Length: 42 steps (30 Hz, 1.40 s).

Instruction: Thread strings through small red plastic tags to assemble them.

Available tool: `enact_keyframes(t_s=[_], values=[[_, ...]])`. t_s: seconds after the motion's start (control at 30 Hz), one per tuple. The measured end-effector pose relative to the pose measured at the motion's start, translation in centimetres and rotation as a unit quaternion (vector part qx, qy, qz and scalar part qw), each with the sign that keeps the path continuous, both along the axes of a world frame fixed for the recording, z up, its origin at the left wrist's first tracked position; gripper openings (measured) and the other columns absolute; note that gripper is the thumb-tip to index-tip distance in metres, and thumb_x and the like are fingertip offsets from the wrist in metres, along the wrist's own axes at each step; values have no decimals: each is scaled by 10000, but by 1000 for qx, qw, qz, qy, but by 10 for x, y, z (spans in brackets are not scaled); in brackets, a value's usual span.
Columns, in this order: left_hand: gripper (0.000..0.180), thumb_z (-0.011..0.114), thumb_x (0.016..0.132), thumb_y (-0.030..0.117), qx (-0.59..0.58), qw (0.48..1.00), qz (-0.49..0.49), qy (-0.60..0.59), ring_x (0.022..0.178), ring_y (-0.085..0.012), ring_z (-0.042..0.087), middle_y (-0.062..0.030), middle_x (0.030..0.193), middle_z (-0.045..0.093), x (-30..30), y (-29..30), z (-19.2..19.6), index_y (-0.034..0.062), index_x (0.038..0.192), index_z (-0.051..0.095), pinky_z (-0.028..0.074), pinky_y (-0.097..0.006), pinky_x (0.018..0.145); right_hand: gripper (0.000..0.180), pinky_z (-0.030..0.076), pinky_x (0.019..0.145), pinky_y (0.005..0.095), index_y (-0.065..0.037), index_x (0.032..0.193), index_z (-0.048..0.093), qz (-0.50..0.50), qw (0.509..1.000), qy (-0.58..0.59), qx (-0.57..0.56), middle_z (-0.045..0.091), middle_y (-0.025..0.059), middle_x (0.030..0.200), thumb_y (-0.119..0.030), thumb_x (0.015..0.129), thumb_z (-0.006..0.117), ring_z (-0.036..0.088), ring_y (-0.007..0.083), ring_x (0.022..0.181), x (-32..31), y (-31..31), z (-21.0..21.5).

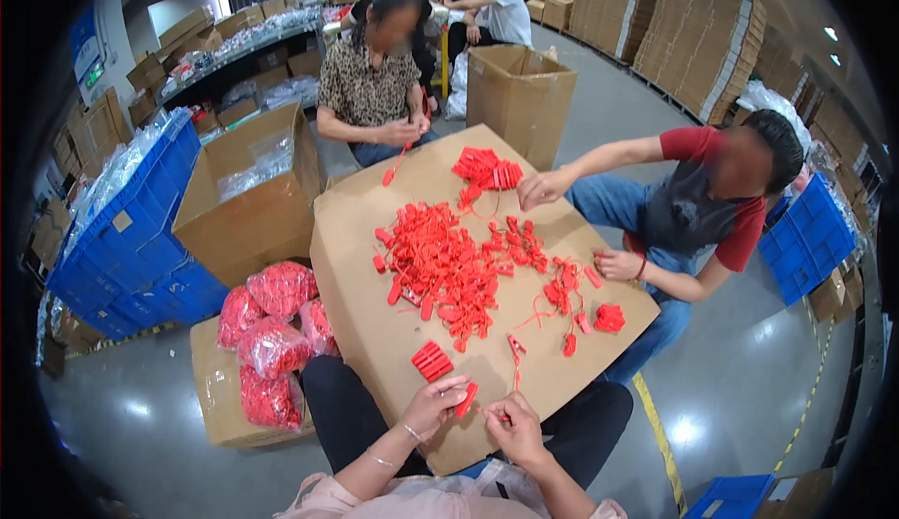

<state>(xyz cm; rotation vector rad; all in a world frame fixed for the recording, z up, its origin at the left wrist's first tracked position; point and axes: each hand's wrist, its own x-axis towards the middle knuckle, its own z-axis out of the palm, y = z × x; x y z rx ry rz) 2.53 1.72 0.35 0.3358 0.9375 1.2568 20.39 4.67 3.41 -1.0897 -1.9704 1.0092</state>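
My left hand (436, 407) is closed around a small, flat red plastic piece (466, 400) at the near edge of the cardboard tabletop (375, 332). Close beside it, my right hand (515, 430) pinches what looks like a thin red cord; its exact kind is too small to make out. Just beyond my right hand lies a red piece with a cord trailing toward me (516, 346). A neat row of red pieces (432, 362) sits beyond my left hand. In the middle spreads a large loose heap of red corded pieces (440, 261).
A co-worker at the right reaches toward a bundle of red pieces (487, 170); another at the far side holds a red corded piece (389, 177). Bags of red pieces (273, 348) lie on a carton at my left. Open cartons (520, 97) and blue crates (131, 229) stand around.
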Motion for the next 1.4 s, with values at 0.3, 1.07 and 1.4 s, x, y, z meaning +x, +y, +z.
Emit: enact_keyframes(t_s=[0.3, 1.07, 1.4], values=[[154, 533, 865, 120, 0, 999, 40, -16, 740, -143, 599, -59, 855, 601, 0, 12, 8, 16, 979, 549, 498, -273, 663, 62, 406, 507, 241, -18, 777, 582, -26, 999, 39, 15, 488, 53, 693, -8, 733, 624, 491, 124, 560, -15, 5, 15], [139, 505, 874, 62, 52, 993, 104, 1, 829, -181, 608, -118, 915, 594, 24, 7, 9, -45, 959, 532, 536, -314, 751, 97, 465, 494, 312, -55, 756, 575, -77, 990, -55, 100, 509, 56, 719, -64, 699, 653, 590, 190, 587, -19, 12, -4], [132, 498, 875, 56, 42, 994, 101, -2, 852, -194, 608, -127, 931, 590, 27, 5, 6, -40, 962, 520, 531, -320, 768, 92, 430, 479, 281, -44, 768, 592, -79, 990, -32, 109, 486, 66, 669, -36, 693, 645, 525, 166, 529, -20, 12, -8]])
